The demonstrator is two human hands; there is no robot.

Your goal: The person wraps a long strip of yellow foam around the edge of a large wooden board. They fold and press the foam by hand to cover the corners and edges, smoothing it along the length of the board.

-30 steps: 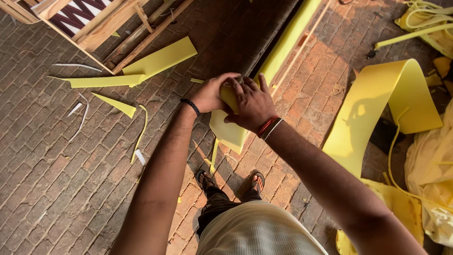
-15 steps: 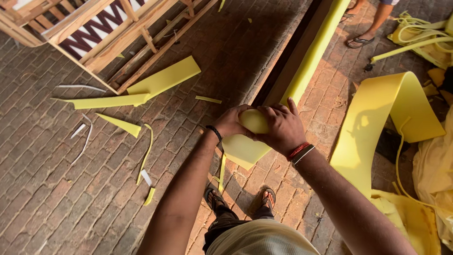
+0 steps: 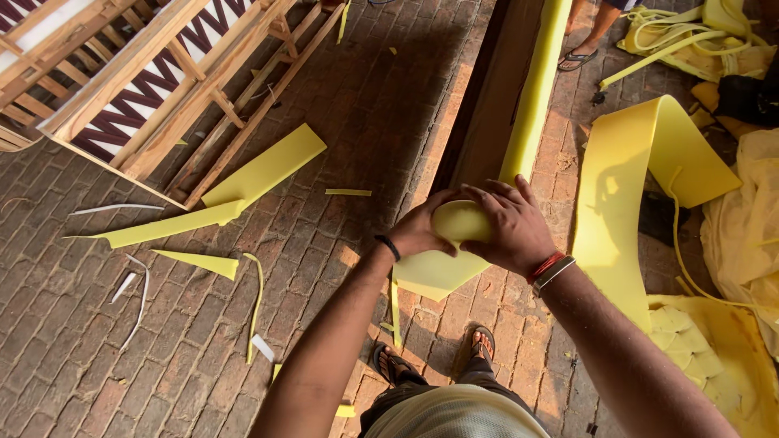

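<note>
Head view: the left hand (image 3: 422, 231) and the right hand (image 3: 511, 227) meet in front of the person's body, both closed around a yellow foam piece (image 3: 454, 251). The left fingers wrap its left side; the right fingers (image 3: 495, 199) are spread a little apart and press over its top, bending the upper end into a rounded roll. Compared with a second ago, the hands sit a little lower and nearer the body, and the foam's top looks more tightly curled, so the bending seems further along. The view has also tilted up, bringing more of the wooden frame (image 3: 162, 81) at far left into sight.

The foam piece is held in the air above the brick floor (image 3: 97, 357), over the person's sandalled feet (image 3: 389, 365). Its long axis runs roughly near to far, with the rolled end toward the far side under the hands and the flat, pointed end hanging down toward the near left.

Just beyond the hands a long foam strip (image 3: 535, 89) lies along a dark beam. A wide curved foam sheet (image 3: 641, 178) stands to the right, and cut foam scraps (image 3: 219, 207) lie on the bricks at left.
</note>
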